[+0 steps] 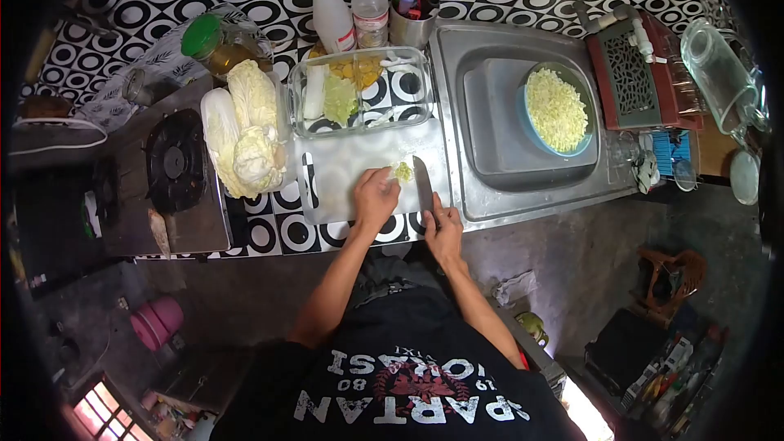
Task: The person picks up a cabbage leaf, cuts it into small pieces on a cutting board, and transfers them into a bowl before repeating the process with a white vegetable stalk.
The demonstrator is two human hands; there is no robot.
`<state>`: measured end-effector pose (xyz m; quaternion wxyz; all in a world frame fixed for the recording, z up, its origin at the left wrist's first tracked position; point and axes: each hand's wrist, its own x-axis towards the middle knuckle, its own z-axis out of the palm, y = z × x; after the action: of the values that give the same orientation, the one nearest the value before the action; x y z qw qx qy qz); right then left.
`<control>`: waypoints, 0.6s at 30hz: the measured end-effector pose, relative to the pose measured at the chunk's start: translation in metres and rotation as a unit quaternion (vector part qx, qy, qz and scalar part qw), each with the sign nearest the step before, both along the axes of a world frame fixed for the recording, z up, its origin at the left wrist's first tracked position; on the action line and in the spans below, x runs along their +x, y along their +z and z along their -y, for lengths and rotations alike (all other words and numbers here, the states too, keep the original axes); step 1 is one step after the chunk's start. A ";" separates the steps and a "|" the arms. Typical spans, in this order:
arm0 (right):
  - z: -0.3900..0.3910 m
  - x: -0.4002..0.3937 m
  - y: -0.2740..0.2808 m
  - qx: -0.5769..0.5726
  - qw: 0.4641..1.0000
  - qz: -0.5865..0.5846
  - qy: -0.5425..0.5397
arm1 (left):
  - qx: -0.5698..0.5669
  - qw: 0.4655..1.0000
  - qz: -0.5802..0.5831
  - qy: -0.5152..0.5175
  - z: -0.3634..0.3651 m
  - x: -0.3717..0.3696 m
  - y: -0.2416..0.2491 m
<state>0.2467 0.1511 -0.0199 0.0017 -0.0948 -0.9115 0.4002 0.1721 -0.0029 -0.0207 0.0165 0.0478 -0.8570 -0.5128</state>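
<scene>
My right hand (443, 230) is wrapped round the handle of a kitchen knife (423, 184). Its blade points away from me over a translucent cutting board (339, 167). Just left of the blade lies a small heap of chopped pale-green cabbage (403, 171). Curled fingers of my left hand (377, 196) press on the left side of this heap; how much cabbage is under them is hidden. Behind the board stands a rectangular glass dish (425, 106) holding a leaf piece, white pieces and orange-yellow pieces. Several napa cabbages (245, 135) lie to the left.
In the steel sink (474, 204) on the right sits a blue bowl (529, 132) heaped with chopped cabbage. A gas stove (192, 224) is at left. Behind the dish stand a white bottle (331, 16), a blue-capped bottle (371, 16) and a utensil cup (411, 33).
</scene>
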 end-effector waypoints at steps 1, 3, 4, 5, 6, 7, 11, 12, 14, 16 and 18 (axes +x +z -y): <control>0.000 0.002 -0.003 0.001 1.000 -0.022 -0.017 | -0.028 0.999 -0.029 0.027 0.003 -0.001 0.000; 0.000 0.009 -0.013 0.002 1.000 -0.007 -0.029 | -0.065 0.997 -0.049 0.017 0.010 -0.006 -0.007; 0.001 0.013 -0.019 0.024 0.999 -0.033 -0.022 | -0.099 0.991 -0.094 -0.013 0.012 -0.011 -0.012; 0.002 0.019 -0.024 0.047 0.997 -0.058 -0.015 | -0.131 0.981 -0.137 -0.044 0.014 -0.013 -0.018; 0.006 0.019 -0.022 0.026 0.997 -0.074 -0.028 | -0.134 0.981 -0.104 -0.097 0.016 -0.014 -0.018; 0.009 0.019 -0.021 0.024 0.997 -0.066 -0.032 | -0.135 0.981 -0.096 -0.102 0.015 -0.015 -0.019; 0.031 0.017 -0.020 -0.001 0.996 -0.055 -0.066 | -0.122 0.969 -0.096 -0.192 -0.002 -0.018 -0.027; 0.039 0.016 -0.018 -0.011 0.997 -0.040 -0.069 | -0.124 0.970 -0.096 -0.183 -0.007 -0.017 -0.027; 0.053 0.012 -0.015 -0.023 0.996 -0.023 -0.078 | -0.127 0.969 -0.091 -0.189 -0.013 -0.018 -0.030; 0.064 0.007 -0.009 -0.041 0.995 -0.001 -0.091 | -0.129 0.966 -0.086 -0.207 -0.015 -0.016 -0.032; 0.065 0.009 -0.019 -0.066 0.996 -0.033 -0.056 | -0.133 0.962 -0.093 -0.222 -0.015 -0.018 -0.031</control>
<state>0.2557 0.0860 -0.0393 0.0480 -0.1328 -0.8758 0.4615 0.1542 0.0125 -0.0518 -0.0122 -0.1938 -0.9012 -0.3875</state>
